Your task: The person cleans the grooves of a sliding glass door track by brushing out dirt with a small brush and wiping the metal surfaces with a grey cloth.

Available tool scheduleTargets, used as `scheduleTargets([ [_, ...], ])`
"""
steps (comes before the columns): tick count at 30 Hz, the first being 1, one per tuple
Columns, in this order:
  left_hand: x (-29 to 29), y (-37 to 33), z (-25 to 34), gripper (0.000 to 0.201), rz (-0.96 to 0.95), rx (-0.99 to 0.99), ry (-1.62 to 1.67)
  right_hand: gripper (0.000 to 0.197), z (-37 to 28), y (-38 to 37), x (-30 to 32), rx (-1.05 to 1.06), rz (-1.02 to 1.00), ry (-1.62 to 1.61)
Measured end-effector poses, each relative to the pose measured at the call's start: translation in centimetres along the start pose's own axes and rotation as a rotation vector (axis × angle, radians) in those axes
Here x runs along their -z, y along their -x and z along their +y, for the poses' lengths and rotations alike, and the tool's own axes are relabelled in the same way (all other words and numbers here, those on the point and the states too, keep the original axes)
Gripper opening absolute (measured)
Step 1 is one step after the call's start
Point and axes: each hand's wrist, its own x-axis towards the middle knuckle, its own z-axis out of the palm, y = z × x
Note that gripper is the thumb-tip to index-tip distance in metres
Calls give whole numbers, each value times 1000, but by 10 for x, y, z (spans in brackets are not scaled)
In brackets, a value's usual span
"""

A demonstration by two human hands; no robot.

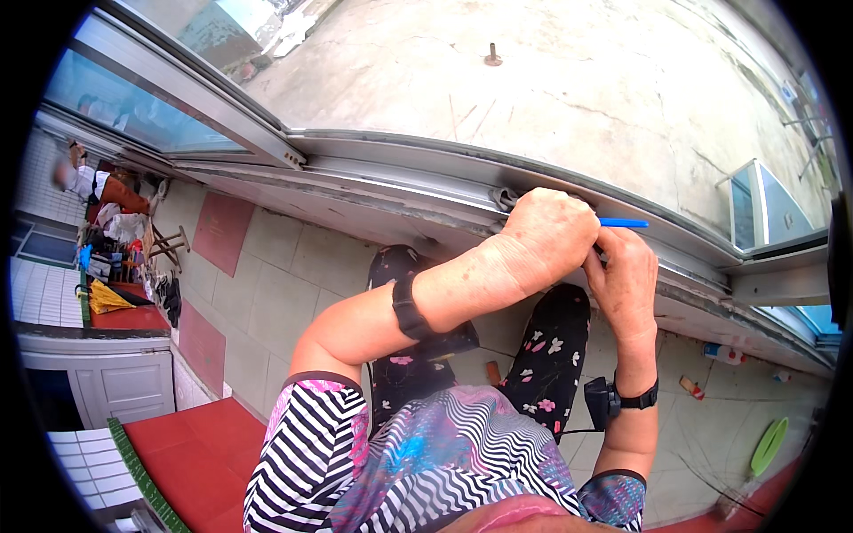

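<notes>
Window track is what I've got both hands on right now, the grey metal sliding-frame channel running along the sill, with the bare concrete roof just past its outer edge. My left hand is curled into a fist right on the track, pressed over a small grey fitting that pokes out beside my knuckles. I can't see how much of it I'm really gripping, the back of my hand hides the fingers. My right hand is closed around a blue-handled tool, only the handle end sticks out toward the right; the working tip is tucked behind my left hand, so I can't say what it's touching.

As for progress: looks like I'm mid-job at this one spot, roughly the middle of the track. The channel on either side looks grimy and untouched as far as I can tell, so I'd guess most of the length is left. The sliding pane sits at the left end of the frame.

Down on the tiled floor near my feet there's a small orange bit lying loose.
</notes>
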Motion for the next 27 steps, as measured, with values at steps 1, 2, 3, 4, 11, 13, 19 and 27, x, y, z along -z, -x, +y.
scheduleTargets([
  [1,0,-1,0,13,5,-7,4,10,1,1,0,3,7,0],
  [2,0,-1,1,13,9,-15,9,11,2,1,0,-3,7,0],
  [3,0,-2,2,13,14,-22,12,11,2,1,0,-7,7,-1],
  [4,1,-2,3,12,8,-24,8,11,2,1,0,-12,6,-2],
  [11,-4,-8,11,10,35,-50,25,11,5,5,3,-118,-29,-15],
  [13,-3,-12,14,10,23,-65,40,11,6,7,3,-151,-28,-17],
  [19,-5,-23,26,11,6,-79,105,12,17,15,2,-269,29,-103],
  [27,-11,-35,41,10,14,-115,136,12,30,22,13,-299,50,-124],
])
